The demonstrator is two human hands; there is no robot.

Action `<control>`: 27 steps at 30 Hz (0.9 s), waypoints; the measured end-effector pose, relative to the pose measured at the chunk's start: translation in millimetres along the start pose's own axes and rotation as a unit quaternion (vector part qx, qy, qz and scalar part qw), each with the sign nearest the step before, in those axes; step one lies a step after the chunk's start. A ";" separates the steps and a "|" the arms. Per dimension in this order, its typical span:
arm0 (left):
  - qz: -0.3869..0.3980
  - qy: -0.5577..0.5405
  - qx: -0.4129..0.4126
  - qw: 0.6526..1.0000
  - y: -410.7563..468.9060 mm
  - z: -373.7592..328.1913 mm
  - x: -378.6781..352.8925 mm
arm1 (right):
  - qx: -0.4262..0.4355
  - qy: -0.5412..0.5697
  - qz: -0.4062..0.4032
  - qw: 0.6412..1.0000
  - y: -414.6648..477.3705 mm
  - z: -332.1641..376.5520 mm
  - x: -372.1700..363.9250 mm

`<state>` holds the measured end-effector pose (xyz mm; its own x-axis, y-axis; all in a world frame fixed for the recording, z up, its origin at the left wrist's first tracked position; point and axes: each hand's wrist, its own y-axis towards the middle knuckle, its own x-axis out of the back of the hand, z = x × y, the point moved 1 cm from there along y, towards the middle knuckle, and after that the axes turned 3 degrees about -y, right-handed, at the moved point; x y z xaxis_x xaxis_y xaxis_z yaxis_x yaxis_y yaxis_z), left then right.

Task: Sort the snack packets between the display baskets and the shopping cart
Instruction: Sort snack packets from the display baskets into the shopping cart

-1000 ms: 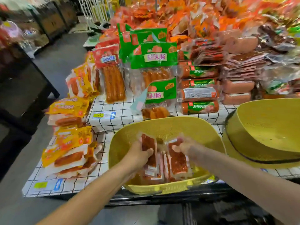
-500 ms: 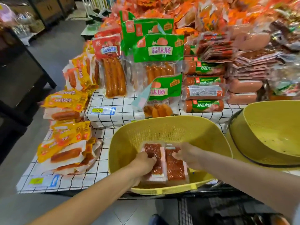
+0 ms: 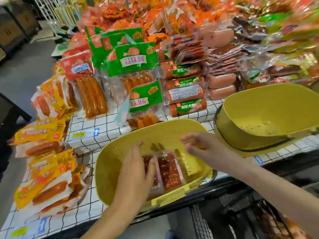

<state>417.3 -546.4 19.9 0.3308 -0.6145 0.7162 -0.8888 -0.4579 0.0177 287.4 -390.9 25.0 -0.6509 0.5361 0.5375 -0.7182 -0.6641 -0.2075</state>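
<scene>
Your snack packets (image 3: pixel 170 171) lie flat on the floor of the near yellow basket (image 3: pixel 110 163), side by side, towards its near rim. Their long axes run away from you, from the near rim towards the far wall, leaning a little to the left at the far end. Your left hand (image 3: pixel 136 168) is the nearer one: it lies directly over the left packet, fingers straight and close together, pointing along the packet's length and gripping nothing. Your right hand (image 3: pixel 198 145) hangs above the right side of the basket, beyond the packets and to their right, fingers loosely spread and holding nothing; it is blurred, so finer detail is uncertain. The right packet lies between the two hands, just below and left of your right fingertips. The second yellow basket (image 3: pixel 259 107) sits well off to the right on the checked table, and the shopping cart (image 3: pixel 205 226) is below the table edge on your right. For a lift, I judge the left hand needs only to curl across the short width; the right must drop down and towards you.
</scene>
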 end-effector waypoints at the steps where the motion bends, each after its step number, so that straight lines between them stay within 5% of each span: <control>1: 0.000 -0.012 -0.058 0.998 -3.9 -14.2 -3.8 | 0.037 0.018 -0.030 0.999 -20.7 -3.1 8.7; 6: 0.053 -0.051 -0.268 0.961 -19.5 -84.2 -67.1 | 0.010 0.061 -0.241 0.968 -131.5 -58.0 29.0; 12: 0.263 -0.077 -0.319 0.907 -58.7 -151.4 -201.3 | -0.222 0.111 -0.411 0.877 -258.7 -181.0 26.0; 21: 0.508 0.114 -0.335 0.785 -111.2 -178.7 -418.2 | -0.454 0.159 -0.464 0.744 -382.8 -359.5 0.0; 24: 0.536 0.199 -0.404 0.714 -119.0 -175.5 -476.3 | -0.488 0.151 -0.463 0.724 -391.4 -402.5 -7.9; 27: 0.576 0.219 -0.380 0.689 -128.3 -170.5 -533.7 | -0.508 0.150 -0.452 0.717 -381.6 -437.1 -16.9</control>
<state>300.7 -50.1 -245.7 -0.7139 0.0404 0.6991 -0.4453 0.7443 -0.4977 465.1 81.3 -262.1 0.2805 0.6974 0.6595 -0.5889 0.6676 -0.4555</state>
